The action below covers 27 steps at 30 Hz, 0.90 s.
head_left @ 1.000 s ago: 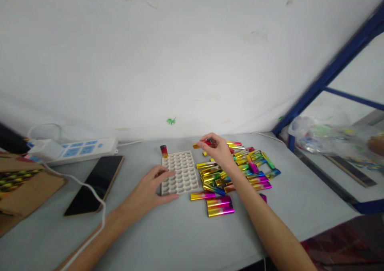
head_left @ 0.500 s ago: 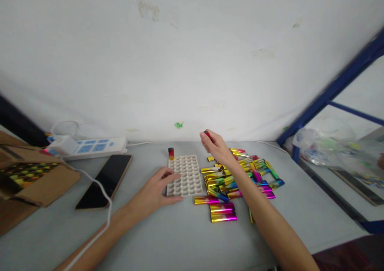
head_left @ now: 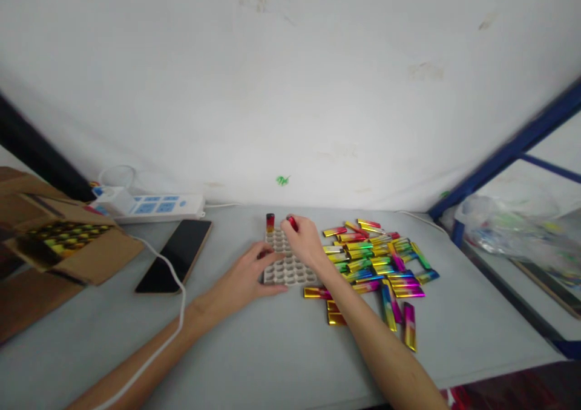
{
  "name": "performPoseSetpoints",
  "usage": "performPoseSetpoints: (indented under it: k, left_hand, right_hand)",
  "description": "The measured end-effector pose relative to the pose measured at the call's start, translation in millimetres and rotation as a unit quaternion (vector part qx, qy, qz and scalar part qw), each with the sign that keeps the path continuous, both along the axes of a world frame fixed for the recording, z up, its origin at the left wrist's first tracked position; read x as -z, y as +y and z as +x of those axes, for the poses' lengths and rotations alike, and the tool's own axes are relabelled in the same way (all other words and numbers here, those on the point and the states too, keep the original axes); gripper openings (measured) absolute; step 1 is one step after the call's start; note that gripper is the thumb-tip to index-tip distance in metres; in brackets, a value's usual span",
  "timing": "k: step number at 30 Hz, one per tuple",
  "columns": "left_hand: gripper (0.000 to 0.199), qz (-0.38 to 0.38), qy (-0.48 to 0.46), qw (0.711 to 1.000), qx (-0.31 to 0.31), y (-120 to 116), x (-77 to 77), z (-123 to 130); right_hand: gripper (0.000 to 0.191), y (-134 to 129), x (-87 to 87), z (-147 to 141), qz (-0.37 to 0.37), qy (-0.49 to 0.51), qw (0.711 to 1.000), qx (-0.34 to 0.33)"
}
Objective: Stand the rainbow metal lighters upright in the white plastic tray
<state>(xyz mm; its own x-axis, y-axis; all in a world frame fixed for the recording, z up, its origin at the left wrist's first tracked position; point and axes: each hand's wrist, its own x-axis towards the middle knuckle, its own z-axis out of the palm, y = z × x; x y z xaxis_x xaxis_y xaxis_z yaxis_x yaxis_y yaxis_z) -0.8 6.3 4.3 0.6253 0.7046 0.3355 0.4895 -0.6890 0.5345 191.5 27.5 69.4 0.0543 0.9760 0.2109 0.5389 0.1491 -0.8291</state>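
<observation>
Steadiness is, in our judgement, explaining the left hand [head_left: 247, 274]: we are finding it spread along the left side of the pale honeycomb tray [head_left: 290, 271], forefinger reaching over the cells, thumb lying by the near edge. Whether it is pressing down, we are not able to tell. We are noting the right hand [head_left: 304, 240] above the tray's far part, pinching a red-ended piece [head_left: 293, 221]; fingers are hiding most of its body, and we are not seeing whether it is touching a cell. One red-and-gold piece [head_left: 270, 223] is standing upright at the far left corner, a cell presumably bracing it. Loose pieces [head_left: 360, 255] are lying flat to the right, probably for easy reach. We are counting two hands, one tray, one standing piece, one pinched piece and over twenty loose ones, overlap preventing an exact figure. On the worktop [head_left: 254, 349], we are also recording one phone [head_left: 181, 243], one power strip [head_left: 193, 207] carrying one white adapter [head_left: 118, 201], and one cardboard box [head_left: 109, 261], whose yellow-and-black contents [head_left: 68, 234] are sitting too small for counting.
</observation>
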Motion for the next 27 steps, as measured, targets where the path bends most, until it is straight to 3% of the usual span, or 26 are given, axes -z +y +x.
performPoseSetpoints:
  k: [8, 12, 16, 20, 27]
  left_hand:
    - [0.058, 0.001, -0.019, 1.000, 0.002, 0.6, 4.0, 0.0]
    - [0.060, 0.005, -0.021, 1.000, 0.003, 0.7, 5.2, -0.3]
    - [0.060, 0.011, -0.023, 1.000, 0.001, 0.6, 6.7, 0.0]
    - [0.059, 0.013, -0.016, 1.000, 0.004, -0.4, 4.3, -0.2]
    - [0.060, 0.005, -0.007, 1.000, 0.007, -1.2, 1.3, 0.0]
  right_hand:
    - [0.037, -3.8, 7.8, 13.8, 0.032, 0.014, 0.999, -0.007]
    - [0.027, 4.3, 15.9, 23.5, 0.058, -0.014, 0.996, -0.062]
    - [0.031, 14.9, 17.2, 26.6, 0.105, -0.073, 0.991, -0.046]
    - [0.033, 24.9, 11.6, 25.1, 0.081, -0.118, 0.989, -0.048]
    - [0.032, 24.1, 12.8, 28.5, 0.033, -0.134, 0.977, -0.160]
